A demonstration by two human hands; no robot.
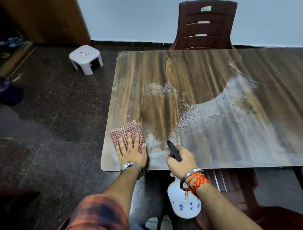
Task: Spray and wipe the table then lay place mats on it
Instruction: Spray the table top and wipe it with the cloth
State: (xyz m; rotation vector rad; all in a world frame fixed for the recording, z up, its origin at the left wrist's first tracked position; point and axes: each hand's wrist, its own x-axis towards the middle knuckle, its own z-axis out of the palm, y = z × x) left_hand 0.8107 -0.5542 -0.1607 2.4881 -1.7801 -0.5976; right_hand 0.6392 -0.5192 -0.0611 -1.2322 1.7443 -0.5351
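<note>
Glossy wood-grain table (189,70), woven checked cloth (126,133), translucent plastic spray bottle (183,205), speckled stone floor (56,107)

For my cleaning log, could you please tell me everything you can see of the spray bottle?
The bottle has a white, plastic-looking body printed with small blue flowers, and a black spray head. The right hand grips it around the neck, just under the head. It is held in the air, roughly upright, at the near edge of the table, with its nozzle pointing out over the sprayed surface. Nothing else touches it.

Red-checked cloth (128,134), wood-grain table (162,74)
</note>
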